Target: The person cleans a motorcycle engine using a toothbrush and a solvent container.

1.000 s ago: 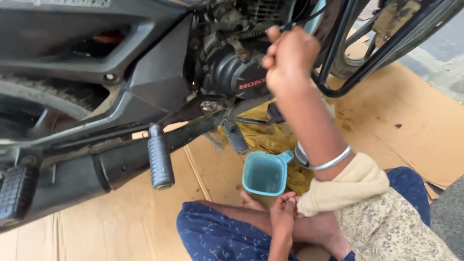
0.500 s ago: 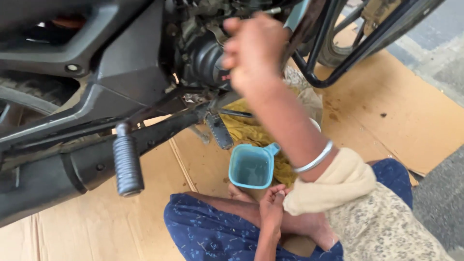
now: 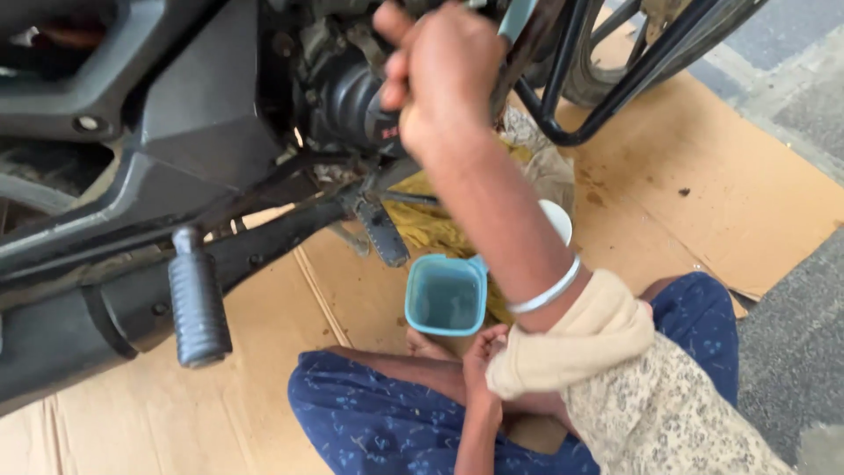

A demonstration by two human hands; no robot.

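Note:
My right hand (image 3: 444,75) is raised in a fist against the black motorcycle engine (image 3: 347,101), thumb up. It is closed around a thin tool that the fingers mostly hide. A silver bangle sits on that forearm. My left hand (image 3: 482,356) lies low on my crossed legs in blue patterned trousers, just below a teal plastic cup (image 3: 446,299). Whether it grips anything I cannot tell. The cup stands upright on the cardboard (image 3: 703,185) under the engine, beside a yellow cloth (image 3: 431,224).
A ribbed black footpeg (image 3: 198,308) juts out at the left above the dark exhaust (image 3: 61,343). A smaller foot pedal (image 3: 382,230) hangs over the cloth. A black tubular guard (image 3: 633,84) curves at the upper right. A white round object (image 3: 558,220) shows behind my forearm. Grey pavement (image 3: 791,352) borders the cardboard.
The view has shifted, so the bike and cup sit further left in the frame. My right fist stays at the engine and has turned slightly. The left hand has not moved.

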